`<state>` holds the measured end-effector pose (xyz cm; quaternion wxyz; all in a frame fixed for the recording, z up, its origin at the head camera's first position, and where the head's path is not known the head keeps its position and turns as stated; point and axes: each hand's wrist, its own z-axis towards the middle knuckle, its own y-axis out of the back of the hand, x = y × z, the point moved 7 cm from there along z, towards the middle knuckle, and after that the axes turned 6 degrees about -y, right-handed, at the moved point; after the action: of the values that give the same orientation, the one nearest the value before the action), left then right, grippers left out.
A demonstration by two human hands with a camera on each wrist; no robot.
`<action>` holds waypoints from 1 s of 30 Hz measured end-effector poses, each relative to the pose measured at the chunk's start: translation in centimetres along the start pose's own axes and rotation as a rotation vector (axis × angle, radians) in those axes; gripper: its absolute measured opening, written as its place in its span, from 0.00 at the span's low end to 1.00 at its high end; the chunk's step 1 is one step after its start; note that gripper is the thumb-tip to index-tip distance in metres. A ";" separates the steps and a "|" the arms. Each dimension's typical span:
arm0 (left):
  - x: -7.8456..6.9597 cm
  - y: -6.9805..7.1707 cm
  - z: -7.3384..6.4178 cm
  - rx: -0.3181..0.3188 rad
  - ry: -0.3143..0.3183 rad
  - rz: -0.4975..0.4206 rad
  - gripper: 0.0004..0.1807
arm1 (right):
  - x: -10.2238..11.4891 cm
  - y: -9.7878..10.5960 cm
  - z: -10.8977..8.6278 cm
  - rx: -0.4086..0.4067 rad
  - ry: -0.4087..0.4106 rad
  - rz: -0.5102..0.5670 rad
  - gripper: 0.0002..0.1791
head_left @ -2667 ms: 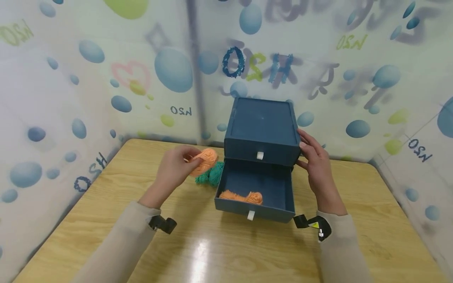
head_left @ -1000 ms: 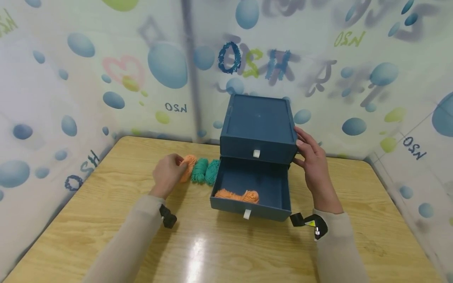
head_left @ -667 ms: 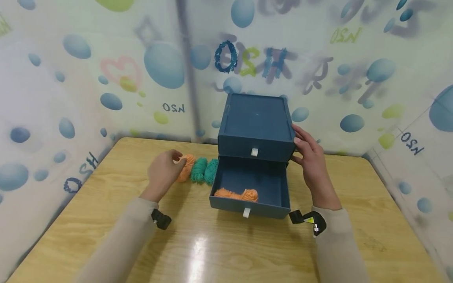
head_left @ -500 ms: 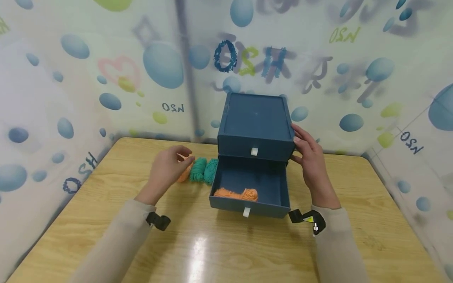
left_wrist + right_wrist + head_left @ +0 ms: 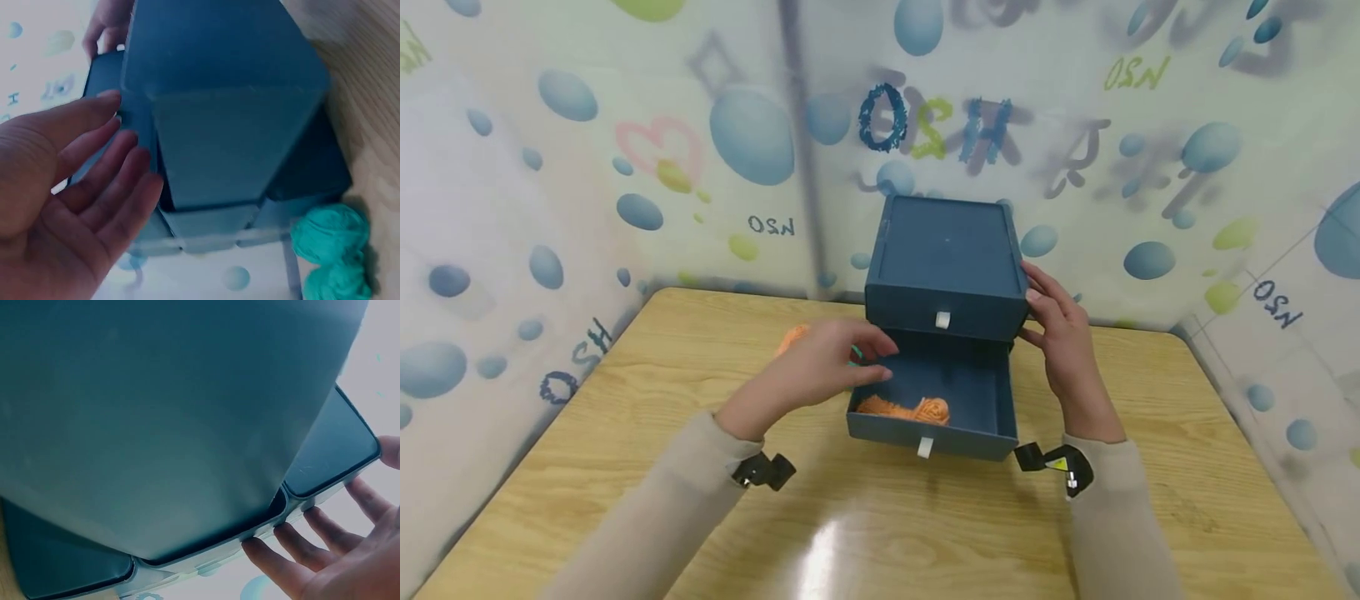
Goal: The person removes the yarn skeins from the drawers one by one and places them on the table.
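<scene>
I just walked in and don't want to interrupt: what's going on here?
A person is working at a blue drawer unit on a wooden table. The right hand touches its right side. The left hand holds nothing, near the left side of the pulled-out lower drawer, which has orange yarn near its front. The upper drawer is closed. More orange yarn and some green yarn lie left of the unit.

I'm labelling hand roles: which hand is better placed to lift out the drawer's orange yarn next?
Probably the left hand: empty and nearer that orange yarn. The right hand touches the cabinet.
</scene>
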<state>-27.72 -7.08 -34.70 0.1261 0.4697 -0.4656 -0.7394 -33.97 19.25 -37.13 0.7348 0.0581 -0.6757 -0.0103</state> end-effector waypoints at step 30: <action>-1.1 -5.9 3.6 0.390 0.030 -0.128 0.11 | 0.1 -0.1 -0.1 0.011 0.004 0.016 0.28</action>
<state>-28.57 -1.21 -38.37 -0.0076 0.5246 -0.5675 -0.6346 -33.84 19.13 -37.07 0.7357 0.0570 -0.6749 -0.0006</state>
